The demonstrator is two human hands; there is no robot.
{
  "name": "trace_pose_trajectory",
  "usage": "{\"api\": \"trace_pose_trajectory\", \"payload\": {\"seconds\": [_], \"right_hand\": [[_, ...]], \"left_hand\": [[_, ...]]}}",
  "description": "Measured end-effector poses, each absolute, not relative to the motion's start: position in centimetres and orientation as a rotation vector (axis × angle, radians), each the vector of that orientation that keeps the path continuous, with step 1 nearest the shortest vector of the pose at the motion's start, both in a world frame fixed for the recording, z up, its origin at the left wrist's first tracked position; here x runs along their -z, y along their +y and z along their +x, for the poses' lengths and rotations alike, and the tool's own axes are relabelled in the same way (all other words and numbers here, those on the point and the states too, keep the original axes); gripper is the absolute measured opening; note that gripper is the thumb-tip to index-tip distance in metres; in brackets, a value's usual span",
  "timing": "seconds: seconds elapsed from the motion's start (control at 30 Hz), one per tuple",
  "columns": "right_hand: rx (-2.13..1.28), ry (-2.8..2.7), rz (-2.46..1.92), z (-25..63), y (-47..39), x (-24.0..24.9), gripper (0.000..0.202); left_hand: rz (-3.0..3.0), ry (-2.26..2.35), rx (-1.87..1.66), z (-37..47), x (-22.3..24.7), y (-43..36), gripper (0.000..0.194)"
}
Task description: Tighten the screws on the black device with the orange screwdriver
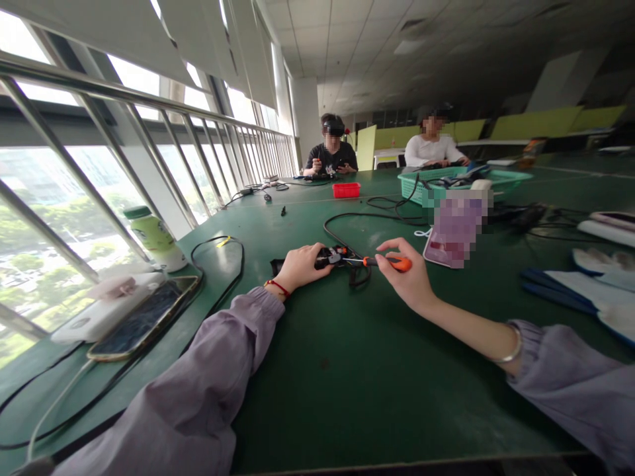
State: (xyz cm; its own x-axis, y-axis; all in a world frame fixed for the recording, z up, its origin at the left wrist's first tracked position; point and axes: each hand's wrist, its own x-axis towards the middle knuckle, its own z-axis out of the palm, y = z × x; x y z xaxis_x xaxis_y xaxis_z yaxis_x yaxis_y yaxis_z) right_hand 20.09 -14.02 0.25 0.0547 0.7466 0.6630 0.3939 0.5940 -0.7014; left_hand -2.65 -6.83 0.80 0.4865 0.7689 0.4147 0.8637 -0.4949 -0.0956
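My left hand point(302, 266) is wrapped over a dark device point(325, 258) with orange and grey parts, lying on the green table point(337, 377). Much of the device is hidden under my palm, and its exact kind is unclear. Between the fingers of my right hand point(407, 276) is a screwdriver point(401, 264) with an orange and black handle. Its thin shaft points left, and the tip meets the device's right end. A dark cable point(361, 277) loops beside that end.
A phone point(143, 320), power bank point(112, 304) and green-capped bottle point(157, 239) stand left. Ahead are a red tray point(346, 190), a turquoise basket point(414, 188) and a propped purple phone point(451, 238). Gloves point(590, 291) lie right. Two people point(330, 155) sit across the table.
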Motion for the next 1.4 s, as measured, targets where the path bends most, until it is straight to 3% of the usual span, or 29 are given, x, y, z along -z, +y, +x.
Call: {"api": "trace_pose_trajectory", "payload": {"seconds": [0.2, 0.47, 0.67, 0.87, 1.03, 1.27, 1.4], "right_hand": [[-0.279, -1.506, -0.868, 20.2, -13.5, 0.1, 0.032], [-0.371, -1.587, -0.977, 20.0, -14.4, -0.3, 0.012], [-0.297, -1.548, -0.853, 20.1, -13.8, 0.0, 0.03], [-0.442, -1.572, -0.971, 20.1, -14.1, -0.1, 0.011], [-0.223, -1.525, -0.833, 20.1, -14.1, 0.0, 0.03], [-0.282, -1.59, -0.986, 20.0, -14.6, -0.2, 0.009], [-0.239, -1.564, -0.861, 19.8, -14.5, -0.1, 0.025]], "left_hand": [[-2.445, -1.403, 0.444, -2.6, -0.9, -7.0, 0.04], [-2.438, -1.441, 0.443, -2.5, -0.9, -7.0, 0.041], [-2.439, -1.438, 0.435, -2.4, -0.9, -7.0, 0.04], [-2.419, -1.441, 0.452, -2.4, -0.8, -7.0, 0.04], [-2.454, -1.431, 0.463, -2.5, -0.8, -7.2, 0.04], [-2.479, -1.367, 0.459, -2.5, -0.8, -7.4, 0.039], [-2.463, -1.313, 0.432, -2.4, -0.8, -7.2, 0.035]]}}
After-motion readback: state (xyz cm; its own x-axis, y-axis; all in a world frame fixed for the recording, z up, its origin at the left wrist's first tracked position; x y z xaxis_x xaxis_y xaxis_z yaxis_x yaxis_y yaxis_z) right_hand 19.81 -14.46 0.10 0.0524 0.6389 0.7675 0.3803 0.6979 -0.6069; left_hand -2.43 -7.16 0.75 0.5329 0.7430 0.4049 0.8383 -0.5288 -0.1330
